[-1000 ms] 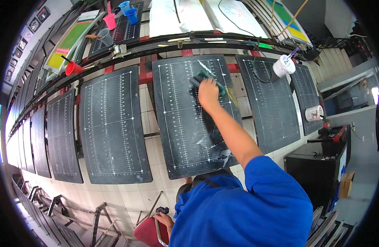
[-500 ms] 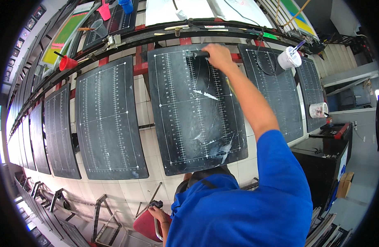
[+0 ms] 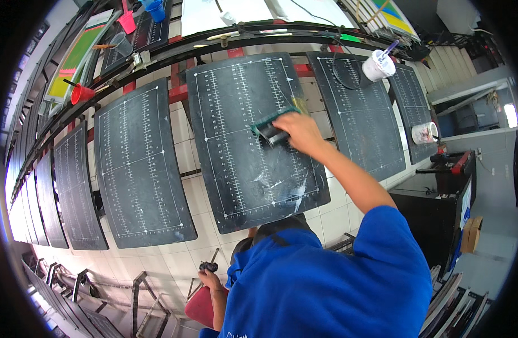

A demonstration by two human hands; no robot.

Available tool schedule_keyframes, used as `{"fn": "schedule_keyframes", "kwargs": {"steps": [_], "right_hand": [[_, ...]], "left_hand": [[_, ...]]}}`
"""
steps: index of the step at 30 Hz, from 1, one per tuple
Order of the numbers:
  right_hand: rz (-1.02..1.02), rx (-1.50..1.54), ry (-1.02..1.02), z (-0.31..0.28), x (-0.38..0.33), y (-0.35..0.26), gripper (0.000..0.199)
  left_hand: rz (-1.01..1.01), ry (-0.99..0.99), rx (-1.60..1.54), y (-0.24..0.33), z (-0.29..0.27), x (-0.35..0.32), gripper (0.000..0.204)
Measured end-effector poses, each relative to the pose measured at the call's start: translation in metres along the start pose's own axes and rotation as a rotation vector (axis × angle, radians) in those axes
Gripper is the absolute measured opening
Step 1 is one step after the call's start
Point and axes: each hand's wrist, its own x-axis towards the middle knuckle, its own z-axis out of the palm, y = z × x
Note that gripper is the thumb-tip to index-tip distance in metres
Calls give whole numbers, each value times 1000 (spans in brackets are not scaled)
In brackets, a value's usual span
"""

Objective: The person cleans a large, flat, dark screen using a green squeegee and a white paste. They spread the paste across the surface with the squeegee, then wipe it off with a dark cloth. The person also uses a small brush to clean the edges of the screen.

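Note:
My right hand (image 3: 297, 133) is closed around a squeegee-like tool (image 3: 272, 130) with a black handle and a teal edge. It rests on the right half of a dark printing board (image 3: 230, 163) marked with white rulers and lines. White smears (image 3: 299, 194) show near the board's lower right corner, and fainter scratches lie below the tool. My left hand (image 3: 210, 279) hangs low beside my body, closed on a small black object (image 3: 208, 266) whose kind I cannot make out.
More ruled boards stand in a row, such as one on the left (image 3: 143, 169) and one on the right (image 3: 360, 118). A white bucket (image 3: 378, 66) and a white tub (image 3: 424, 133) sit on the right boards. A dark rail (image 3: 180, 49) runs behind. A red stool (image 3: 199, 305) is below.
My right hand has drawn the tool from the board's far edge toward me to its middle. The white streak seen there before no longer shows. My left hand still holds the black object.

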Motion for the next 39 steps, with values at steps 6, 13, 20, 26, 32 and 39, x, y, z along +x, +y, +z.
{"fn": "schedule_keyframes", "kwargs": {"steps": [6,13,20,26,32,39], "right_hand": [[228,-32,3,-12,-161,-84,52],[375,-32,63,-22,-190,-114,42],[536,-52,135,-34,-132,-106,43],[563,-146,48,36,-161,-204,49],[661,-226,146,41,-148,-190,51],[893,-256,177,32,-124,-129,47]], "left_hand": [[69,-102,-172,1,36,62,14],[172,-156,-79,-2,29,80,14],[85,-117,45,-8,-24,95,14],[116,-111,238,-14,-35,85,13],[242,-60,209,-31,-32,98,11],[255,-169,75,33,-30,99,12]]}}
